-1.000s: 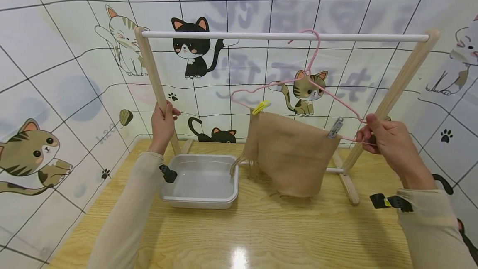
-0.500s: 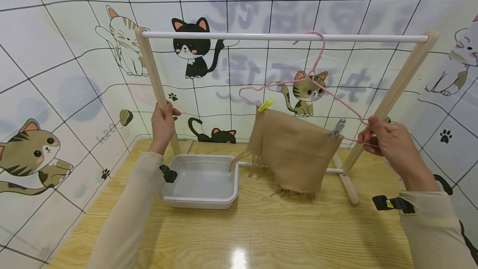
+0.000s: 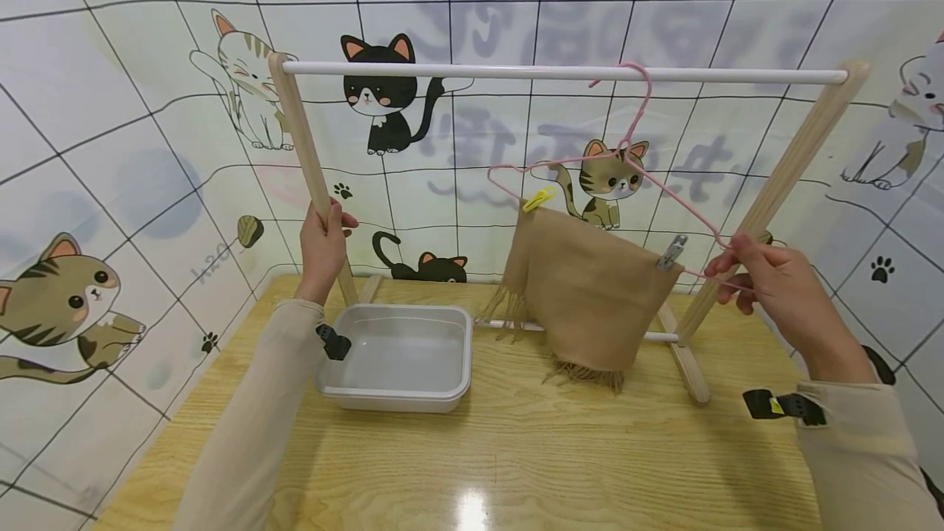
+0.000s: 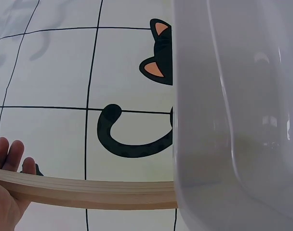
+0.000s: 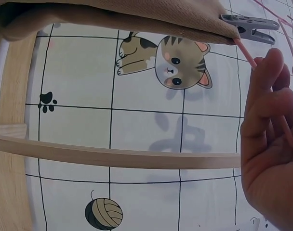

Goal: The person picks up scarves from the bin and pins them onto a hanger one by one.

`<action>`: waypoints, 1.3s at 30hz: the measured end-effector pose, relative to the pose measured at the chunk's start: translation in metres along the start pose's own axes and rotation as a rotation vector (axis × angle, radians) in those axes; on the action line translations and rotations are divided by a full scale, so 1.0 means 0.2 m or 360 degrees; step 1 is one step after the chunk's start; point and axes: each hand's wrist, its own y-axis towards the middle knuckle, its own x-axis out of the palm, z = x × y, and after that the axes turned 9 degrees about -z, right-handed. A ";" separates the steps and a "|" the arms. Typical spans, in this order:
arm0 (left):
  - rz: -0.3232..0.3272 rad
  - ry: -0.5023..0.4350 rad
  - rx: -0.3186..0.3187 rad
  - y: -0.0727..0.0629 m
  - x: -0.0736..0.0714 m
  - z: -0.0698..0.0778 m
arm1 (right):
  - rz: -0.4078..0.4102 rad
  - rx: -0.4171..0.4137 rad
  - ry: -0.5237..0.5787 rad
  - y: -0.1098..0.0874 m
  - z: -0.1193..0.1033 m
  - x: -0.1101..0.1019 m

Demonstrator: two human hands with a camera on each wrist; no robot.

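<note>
My left hand (image 3: 323, 248) grips the left wooden post (image 3: 302, 138) of a drying rack; the left wrist view shows its fingers curled over the wood. With my right hand (image 3: 774, 285) I pinch the right end of a pink clothes hanger (image 3: 674, 199), whose hook hangs over the white rail (image 3: 457, 70). Folded over the hanger's lower bar is a brown fringed scarf (image 3: 590, 285). A yellow clip (image 3: 538, 199) fastens its left top corner, and a grey clothespin (image 3: 672, 252) its right one. The hanger tilts down to the right.
A white plastic basin (image 3: 398, 404) stands on the wooden table (image 3: 487, 465) just right of the left post. The right post (image 3: 782, 170) rises behind my right hand, its foot (image 3: 689, 371) on the table. A cat-print wall covering (image 3: 487, 23) stands behind.
The hanger and scarf have slid right along the rail, and the scarf's fringe has moved off the basin. My right hand has shifted slightly right with them; my left hand stays on the post.
</note>
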 end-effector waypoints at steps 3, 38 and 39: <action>-0.0001 -0.0004 0.0001 0.00 0.00 0.00 | 0.0002 -0.0010 0.0015 -0.01 0.01 0.00; 0.0000 0.0038 -0.0061 0.03 0.00 -0.22 | -0.0079 -0.0215 0.0028 -0.15 0.14 0.06; -0.0003 0.0052 -0.0076 0.02 0.00 -0.23 | -0.0092 -0.0230 0.0032 -0.16 0.15 0.07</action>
